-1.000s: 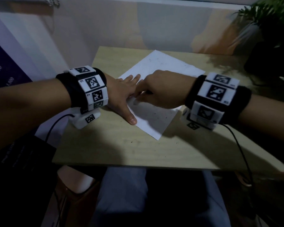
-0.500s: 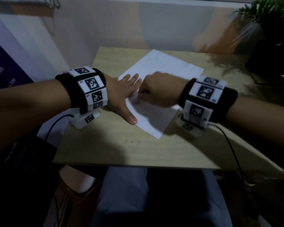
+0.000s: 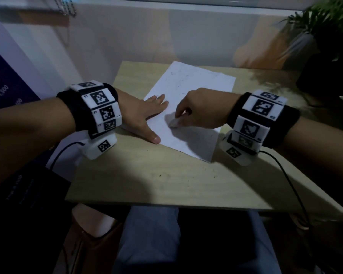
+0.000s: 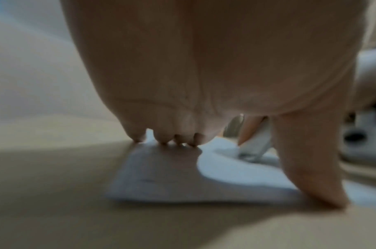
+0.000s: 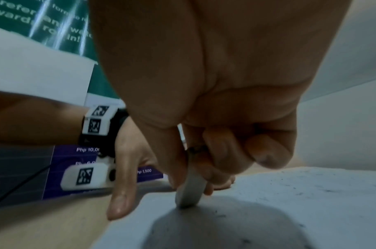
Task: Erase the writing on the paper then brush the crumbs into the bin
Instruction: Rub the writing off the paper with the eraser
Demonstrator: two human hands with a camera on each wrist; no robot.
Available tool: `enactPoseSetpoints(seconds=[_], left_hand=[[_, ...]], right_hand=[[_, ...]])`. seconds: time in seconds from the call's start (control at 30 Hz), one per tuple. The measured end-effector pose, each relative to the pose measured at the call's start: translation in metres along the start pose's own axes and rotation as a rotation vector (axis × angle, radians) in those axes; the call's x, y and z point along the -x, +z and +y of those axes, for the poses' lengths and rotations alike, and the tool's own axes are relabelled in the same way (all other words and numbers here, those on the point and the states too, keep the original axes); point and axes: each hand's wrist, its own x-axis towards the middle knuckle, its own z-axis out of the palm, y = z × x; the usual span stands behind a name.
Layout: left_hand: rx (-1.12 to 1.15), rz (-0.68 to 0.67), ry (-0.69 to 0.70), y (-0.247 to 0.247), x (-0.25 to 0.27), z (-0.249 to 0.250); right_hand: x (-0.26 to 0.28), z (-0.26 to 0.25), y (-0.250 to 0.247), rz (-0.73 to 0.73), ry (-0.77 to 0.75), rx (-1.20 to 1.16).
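A white sheet of paper (image 3: 194,89) lies at an angle on the wooden table (image 3: 147,175), with faint pencil marks and dark crumbs on it. My left hand (image 3: 145,113) lies flat on the sheet's left edge, fingers straight, thumb at the near edge. My right hand (image 3: 194,109) pinches a white eraser (image 3: 173,122) between thumb and fingers, its tip on the paper. In the right wrist view the eraser (image 5: 191,190) stands on the paper (image 5: 289,202) beside the left hand (image 5: 127,168). The left wrist view shows my fingertips (image 4: 163,139) on the paper (image 4: 225,170) and the eraser (image 4: 255,144) beyond.
A potted plant (image 3: 325,36) stands at the table's back right corner. A wall runs behind the table. A dark poster (image 3: 4,91) hangs at the left. My knees (image 3: 151,240) sit below the table's near edge. Cables (image 3: 285,175) trail from both wrist cameras.
My right hand has slid with the eraser toward me and to the right across the paper. The left hand has stayed flat on the sheet.
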Motion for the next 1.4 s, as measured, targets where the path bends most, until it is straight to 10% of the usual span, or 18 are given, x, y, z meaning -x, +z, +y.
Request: enactPoseSetpoints(seconds=[1.0,1.4], left_hand=[[0.061,0.044,0.071,0.008,-0.008,-0.019],[0.053,0.041,0.028,0.009,-0.004,-0.019]], right_hand=[[-0.021,-0.043,0.016,0.095,-0.035,-0.005],[0.012,0.066,-0.006,0.009,0.241,0.02]])
